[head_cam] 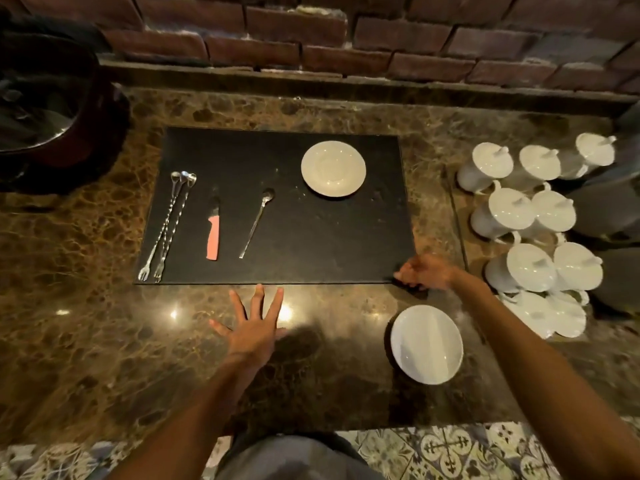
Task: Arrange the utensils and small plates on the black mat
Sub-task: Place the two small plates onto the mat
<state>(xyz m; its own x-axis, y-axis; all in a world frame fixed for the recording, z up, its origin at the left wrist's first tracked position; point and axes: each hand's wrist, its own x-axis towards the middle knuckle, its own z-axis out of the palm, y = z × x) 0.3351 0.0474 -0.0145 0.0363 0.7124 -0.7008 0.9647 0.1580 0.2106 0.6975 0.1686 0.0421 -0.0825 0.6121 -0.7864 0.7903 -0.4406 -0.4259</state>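
**Mat half set, one plate off it**

Beyond the left hand (254, 332), fingers spread flat on the counter (86, 323), lie long bar forks (169, 225), knife (213, 233), spoon (257, 221) and plate (333, 168) on the black mat (311, 244). The right hand (424, 271) pinches the mat's near corner; a second plate (426, 344) sits nearer, on the counter.

No readable text here.
You won't find a word, brand, number or sign to read on the mat (311, 237), the plates (333, 168), the knife (213, 237), the lidded cups (533, 209) or the brick wall (346, 36); every surface is plain or only patterned.
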